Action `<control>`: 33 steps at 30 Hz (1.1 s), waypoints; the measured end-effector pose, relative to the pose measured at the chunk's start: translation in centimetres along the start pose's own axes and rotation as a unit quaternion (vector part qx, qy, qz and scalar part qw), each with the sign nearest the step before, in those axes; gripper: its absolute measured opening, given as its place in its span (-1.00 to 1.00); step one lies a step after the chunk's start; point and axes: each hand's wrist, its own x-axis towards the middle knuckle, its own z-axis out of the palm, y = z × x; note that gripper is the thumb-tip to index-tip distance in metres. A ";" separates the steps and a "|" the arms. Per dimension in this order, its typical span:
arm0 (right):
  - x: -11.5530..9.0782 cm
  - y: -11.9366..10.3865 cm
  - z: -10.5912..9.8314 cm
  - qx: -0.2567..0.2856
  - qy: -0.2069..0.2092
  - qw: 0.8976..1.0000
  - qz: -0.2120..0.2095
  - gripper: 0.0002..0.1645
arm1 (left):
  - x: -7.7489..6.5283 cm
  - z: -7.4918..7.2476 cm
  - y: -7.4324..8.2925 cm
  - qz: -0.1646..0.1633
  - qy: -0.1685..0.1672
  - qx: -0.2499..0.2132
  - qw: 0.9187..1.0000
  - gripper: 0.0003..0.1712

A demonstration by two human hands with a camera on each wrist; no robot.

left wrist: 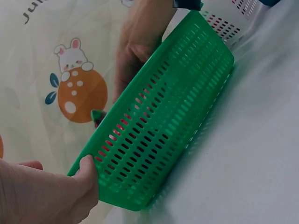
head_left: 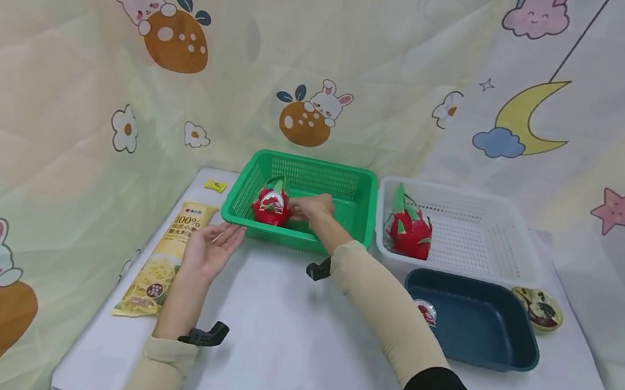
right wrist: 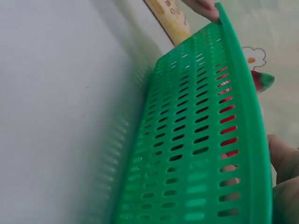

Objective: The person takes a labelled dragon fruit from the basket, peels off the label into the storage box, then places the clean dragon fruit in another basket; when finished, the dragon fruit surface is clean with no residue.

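A red dragon fruit [head_left: 271, 207] with green leaf tips and a round label sits in the left part of the green basket [head_left: 305, 241]. Reaching over the front rim, my right hand [head_left: 313, 210] is inside the basket, its fingertips close to the fruit's right side; whether they touch cannot be told. My left hand [head_left: 213, 249] lies palm up at the front left corner, its extended fingers touching the rim. In the left wrist view its fingers [left wrist: 86, 175] meet the basket corner. Through the slots in the right wrist view, red fruit skin shows and the right hand [right wrist: 286, 182] is partly hidden.
A white basket [head_left: 476, 273] on the right holds another dragon fruit [head_left: 411, 233]. In front of it stand a dark blue tray [head_left: 475, 324] with a round label and a round tin [head_left: 539, 308]. A yellow pasta packet [head_left: 166, 261] and a small yellow packet [head_left: 215, 185] lie left.
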 end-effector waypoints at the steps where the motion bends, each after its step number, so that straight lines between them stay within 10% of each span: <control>1: -0.1 -0.1 -0.1 0.003 -0.003 1.000 -0.003 -0.63 | 0.0 0.0 0.0 0.000 0.000 0.000 1.000 -0.37; 33: -5.9 -3.7 -10.6 0.096 -0.103 0.988 -0.062 -0.57 | 0.7 0.7 0.0 -0.010 0.021 -0.047 0.999 -0.20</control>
